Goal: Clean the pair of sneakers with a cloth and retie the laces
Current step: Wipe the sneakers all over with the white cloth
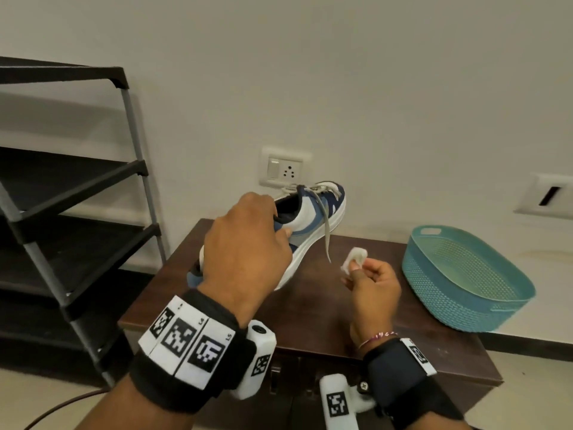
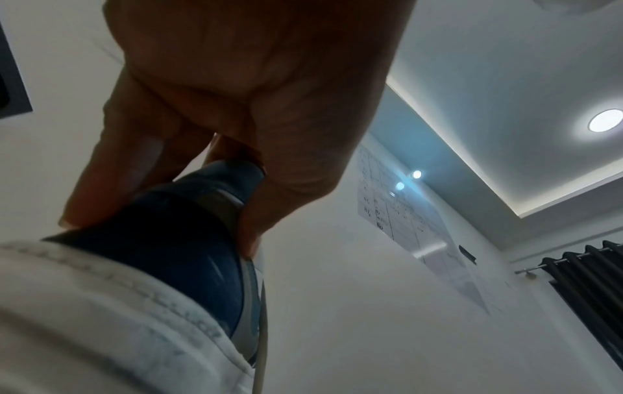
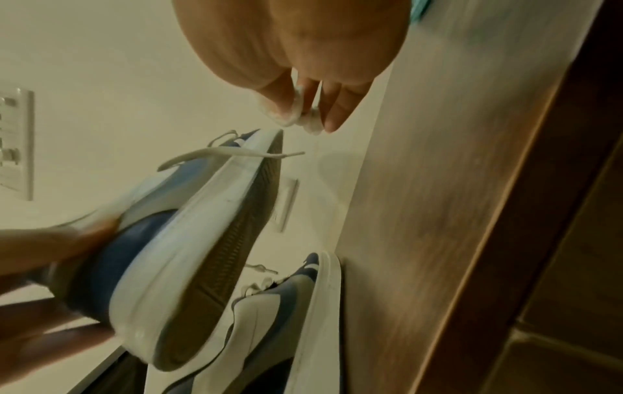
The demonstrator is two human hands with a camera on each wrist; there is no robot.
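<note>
My left hand (image 1: 273,225) grips a white and blue sneaker (image 1: 310,218) by its heel collar and holds it lifted over the brown table (image 1: 325,311), toe pointing away. A loose grey lace (image 1: 326,234) hangs from it. My right hand (image 1: 361,270) pinches a small white wad of cloth (image 1: 355,257) just right of the sneaker, apart from it. In the left wrist view my fingers (image 2: 141,165) wrap the blue heel (image 2: 175,240). The right wrist view shows the lifted sneaker's sole (image 3: 215,240), the second sneaker (image 3: 276,320) standing on the table below it, and the cloth (image 3: 296,117).
A teal plastic basket (image 1: 465,274) stands at the table's right end. A black shoe rack (image 1: 77,181) stands to the left of the table. A wall socket (image 1: 283,167) is behind the sneaker. A cable (image 1: 62,408) lies on the floor at lower left.
</note>
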